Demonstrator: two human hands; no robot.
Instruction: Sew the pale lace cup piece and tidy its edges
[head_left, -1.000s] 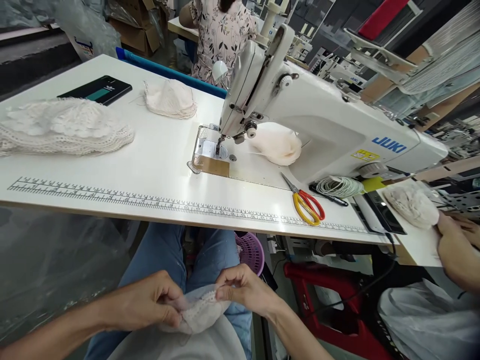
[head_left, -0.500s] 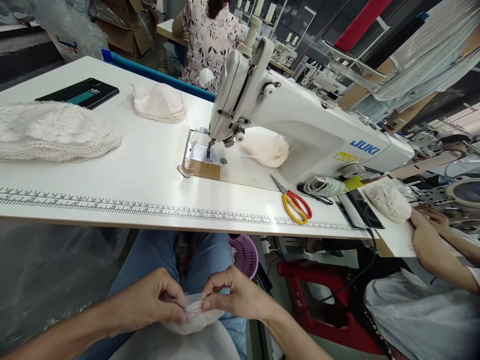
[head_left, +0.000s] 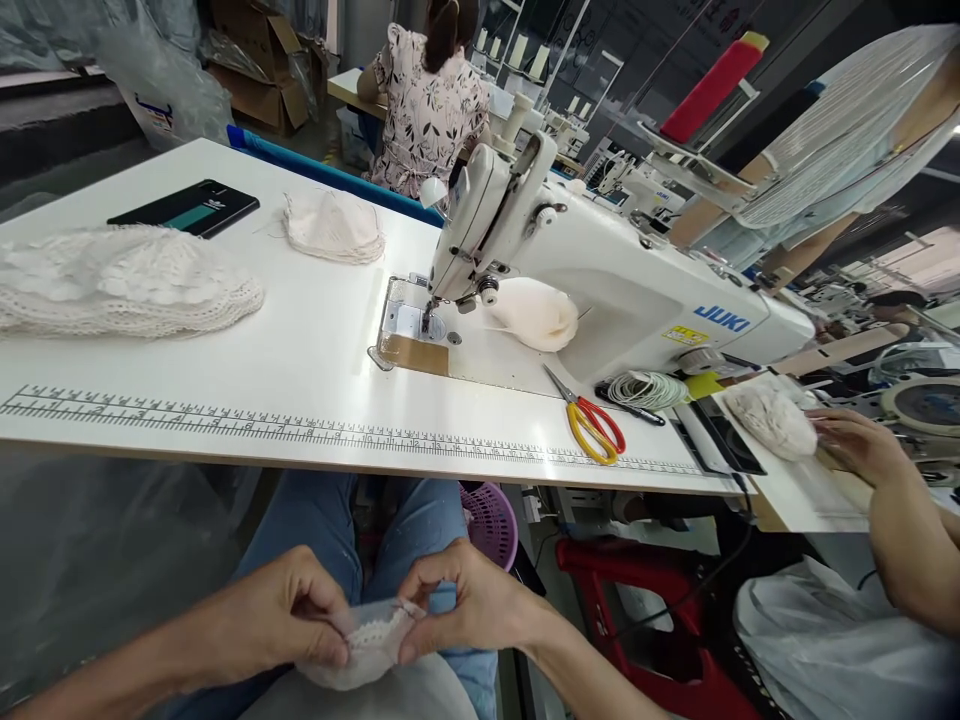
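A small piece of sheer white fabric with a lace edge [head_left: 367,645] is stretched between my two hands above my lap. My left hand [head_left: 289,620] pinches its left end between thumb and fingers. At the right end, my right hand [head_left: 461,605] grips the fabric the same way. The lace strip runs across the gap between the hands. Beyond the table edge stands a white sewing machine [head_left: 600,260], its needle area [head_left: 426,322] apart from both hands. Cream fabric pieces [head_left: 536,315] lie under the machine's arm.
On the white table [head_left: 300,350] are a lace-edged fabric stack [head_left: 127,280], a smaller stack [head_left: 334,228], a dark phone [head_left: 187,207], scissors [head_left: 592,425] and coiled cord [head_left: 646,382]. A purple basket [head_left: 491,525] sits below. A co-worker's arm [head_left: 892,490] is at right.
My hands have moved slightly apart, the left one shifting left, drawing the lace-edged fabric out wider. The co-worker's arm at right has moved. The camera view has tilted up a little.
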